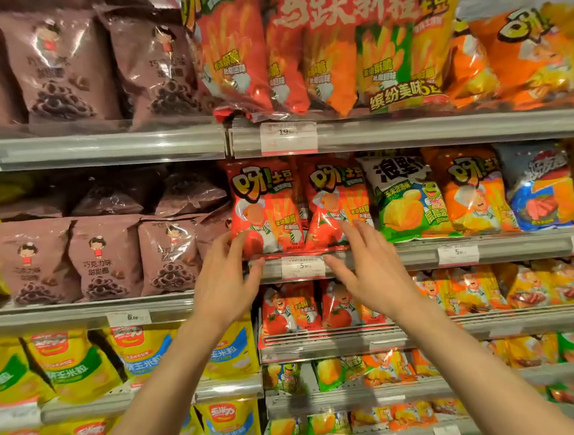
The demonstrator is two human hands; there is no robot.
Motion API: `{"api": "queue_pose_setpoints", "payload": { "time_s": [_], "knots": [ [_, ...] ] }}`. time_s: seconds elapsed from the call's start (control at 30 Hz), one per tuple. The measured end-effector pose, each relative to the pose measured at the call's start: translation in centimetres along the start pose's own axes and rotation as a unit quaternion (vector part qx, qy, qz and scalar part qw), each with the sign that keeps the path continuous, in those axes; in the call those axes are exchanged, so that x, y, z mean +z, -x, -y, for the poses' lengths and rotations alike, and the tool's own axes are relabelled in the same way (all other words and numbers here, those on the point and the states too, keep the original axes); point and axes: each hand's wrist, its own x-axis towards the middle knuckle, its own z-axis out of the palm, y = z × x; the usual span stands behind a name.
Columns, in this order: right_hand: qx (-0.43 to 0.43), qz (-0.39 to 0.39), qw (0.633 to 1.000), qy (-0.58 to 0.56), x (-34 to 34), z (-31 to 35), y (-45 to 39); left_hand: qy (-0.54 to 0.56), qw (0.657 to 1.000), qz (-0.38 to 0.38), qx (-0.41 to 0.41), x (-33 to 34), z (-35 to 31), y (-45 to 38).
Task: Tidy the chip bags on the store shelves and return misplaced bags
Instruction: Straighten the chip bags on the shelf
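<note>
Two bare hands reach up to a metal store shelf full of shiny, puffy plastic snack bags. The left hand has its fingers spread apart, and its fingertips touch the bottom left corner of a red chip bag. The right hand is also flat with fingers apart, holding nothing, and its fingertips rest on the bottom of a second red chip bag just beside the first. Both red bags stand upright at the front of the shelf, tall side going up and down, with the big yellow letters at the top and the fronts facing out. To their right on the same shelf stand one green bag with a frog, one orange bag and one blue bag, all upright too. A white price tag sits on the shelf edge between the two hands. Left of the red bags are three brown matte bags in a front row, each with a small cartoon child on it. Above hangs a big clear pack with smaller red, orange and green bags inside. Lower down are yellow bags on the left and more red bags under the hands.
</note>
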Motion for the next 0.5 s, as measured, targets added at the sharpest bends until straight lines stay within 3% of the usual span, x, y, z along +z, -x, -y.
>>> {"api": "queue_pose_setpoints", "payload": {
  "time_s": [0.2,0.37,0.5],
  "knots": [
    [-0.221,0.013,0.958,0.184,2.6,-4.4,-2.7,-0.171,0.982,0.028,0.081,1.6,0.6,-2.9],
    [-0.362,-0.029,0.905,0.222,3.5,-7.2,-3.8,-0.249,0.959,0.028,0.131,1.7,0.7,-4.2],
    [-0.402,-0.028,0.889,0.218,5.1,-8.0,-4.4,-0.275,0.950,0.029,0.147,2.2,0.5,-4.7]
  ]
}}
